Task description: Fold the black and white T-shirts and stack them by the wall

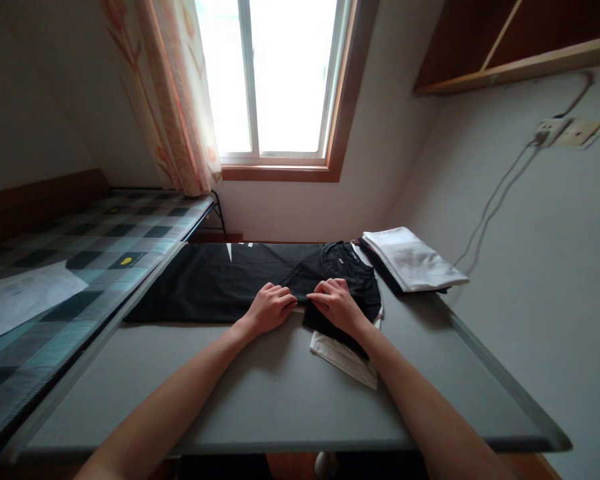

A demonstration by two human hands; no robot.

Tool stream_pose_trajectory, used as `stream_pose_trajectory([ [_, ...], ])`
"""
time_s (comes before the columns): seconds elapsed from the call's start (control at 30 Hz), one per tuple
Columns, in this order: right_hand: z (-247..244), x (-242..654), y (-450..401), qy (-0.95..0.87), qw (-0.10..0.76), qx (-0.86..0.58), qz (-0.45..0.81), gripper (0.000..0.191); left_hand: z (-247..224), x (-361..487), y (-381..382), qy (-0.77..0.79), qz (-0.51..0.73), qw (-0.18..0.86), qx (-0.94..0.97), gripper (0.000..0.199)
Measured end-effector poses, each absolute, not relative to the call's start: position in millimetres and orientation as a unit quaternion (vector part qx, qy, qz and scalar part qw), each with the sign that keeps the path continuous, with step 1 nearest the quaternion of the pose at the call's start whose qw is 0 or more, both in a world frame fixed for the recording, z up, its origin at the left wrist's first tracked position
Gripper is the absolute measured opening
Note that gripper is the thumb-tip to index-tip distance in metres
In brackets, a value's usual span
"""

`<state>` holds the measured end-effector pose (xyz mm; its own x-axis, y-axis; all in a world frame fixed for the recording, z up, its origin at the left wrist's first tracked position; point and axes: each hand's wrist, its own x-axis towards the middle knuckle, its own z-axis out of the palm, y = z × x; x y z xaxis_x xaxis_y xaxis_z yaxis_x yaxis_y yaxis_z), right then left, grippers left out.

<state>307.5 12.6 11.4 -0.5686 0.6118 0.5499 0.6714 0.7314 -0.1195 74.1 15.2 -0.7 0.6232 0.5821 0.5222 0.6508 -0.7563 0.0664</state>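
Note:
A black T-shirt [220,280] lies sideways across the table, its collar toward the right and its hem toward the left. My left hand [271,309] is closed on the shirt's near edge, around its middle. Close by on the right, my right hand [336,303] pinches the same edge near the sleeve, thumb and fingertips together. Below that hand the black sleeve hangs toward me, and a white sleeve [343,360] of another garment sticks out from under it. The fingertips partly hide the cloth they grip.
Folded white cloth [410,257] rests on dark cloth at the grey table's [260,393] back right corner. A bed with a checked cover [145,230] adjoins the left side, a paper sheet [30,293] on it. Behind is a window [285,80]; a cord [495,193] hangs down the right wall.

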Motion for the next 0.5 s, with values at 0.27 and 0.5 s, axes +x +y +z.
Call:
stream_pose_trajectory([
  [0.27,18,327,18,-0.879,0.247,-0.406,-0.040,0.018,-1,72,20,-0.376,-0.283,0.020,-0.882,0.024],
  [0.5,17,358,27,-0.839,0.211,-0.501,-0.035,0.016,-2,64,29,-0.398,-0.308,-0.125,-0.855,0.016],
])
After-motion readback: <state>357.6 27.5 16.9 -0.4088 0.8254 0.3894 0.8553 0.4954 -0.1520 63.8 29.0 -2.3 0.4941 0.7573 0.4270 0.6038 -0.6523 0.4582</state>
